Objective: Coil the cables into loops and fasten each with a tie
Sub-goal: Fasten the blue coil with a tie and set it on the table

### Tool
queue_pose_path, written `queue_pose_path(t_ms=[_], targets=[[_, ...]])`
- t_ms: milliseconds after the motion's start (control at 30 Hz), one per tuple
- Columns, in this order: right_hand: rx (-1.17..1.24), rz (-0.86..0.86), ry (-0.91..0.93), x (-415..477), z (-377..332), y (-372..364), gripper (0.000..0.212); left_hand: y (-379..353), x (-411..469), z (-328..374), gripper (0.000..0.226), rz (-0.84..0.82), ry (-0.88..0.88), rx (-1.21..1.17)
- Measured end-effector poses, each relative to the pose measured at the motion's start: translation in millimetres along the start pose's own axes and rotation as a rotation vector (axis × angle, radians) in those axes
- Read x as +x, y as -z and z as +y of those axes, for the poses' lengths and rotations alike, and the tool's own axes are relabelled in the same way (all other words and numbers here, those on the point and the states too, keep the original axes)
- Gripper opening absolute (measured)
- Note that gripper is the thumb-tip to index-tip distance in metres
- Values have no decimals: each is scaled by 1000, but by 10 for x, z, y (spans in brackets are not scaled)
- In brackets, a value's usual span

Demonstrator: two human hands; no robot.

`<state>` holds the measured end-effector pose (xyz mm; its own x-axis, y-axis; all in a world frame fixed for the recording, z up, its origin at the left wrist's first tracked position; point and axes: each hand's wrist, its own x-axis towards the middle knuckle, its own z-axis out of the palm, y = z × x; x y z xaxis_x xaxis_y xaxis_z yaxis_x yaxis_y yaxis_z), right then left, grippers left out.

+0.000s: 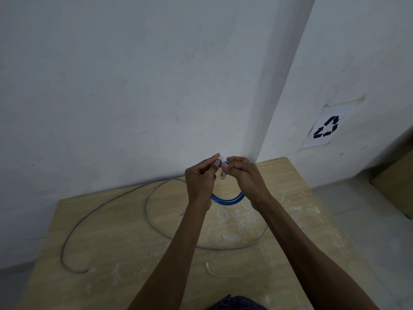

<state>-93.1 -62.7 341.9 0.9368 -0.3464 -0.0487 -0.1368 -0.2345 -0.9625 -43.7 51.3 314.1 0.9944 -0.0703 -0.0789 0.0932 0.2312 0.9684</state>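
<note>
Both hands, left (201, 175) and right (242, 173), pinch a white tie (223, 168) on the blue cable coil (228, 200), raised over the worktop (125, 238). Grey cable (93, 211) sprawls loose beneath. Spare tie (220, 274) near front. Recycling sign (326, 127) on wall.

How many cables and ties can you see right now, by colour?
Blue cable, coiled, held in both hands: 1
Grey cable, loose on the table: 1
White tie at the blue coil: 1
White tie lying on the table: 1
Total: 4

Blue cable (228, 200) glossy plastic; table (125, 220) matt scuffed wood.
</note>
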Motion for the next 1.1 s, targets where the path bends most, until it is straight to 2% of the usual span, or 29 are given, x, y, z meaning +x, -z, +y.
queue_pose_path(t_ms=[200,500,767,1100], targets=[[18,19,64,-34,-67,-4,27,0,-5,44,27,-46,-76,25],[-42,-3,93,-67,-113,29,30,10,-30,36,26,-41,-64,8],[-45,-23,75,-49,-86,28,31,8,-44,37,26,-44,-73,19],[71,-29,44,-53,-83,59,33,10,-88,37,24,-67,-137,61]])
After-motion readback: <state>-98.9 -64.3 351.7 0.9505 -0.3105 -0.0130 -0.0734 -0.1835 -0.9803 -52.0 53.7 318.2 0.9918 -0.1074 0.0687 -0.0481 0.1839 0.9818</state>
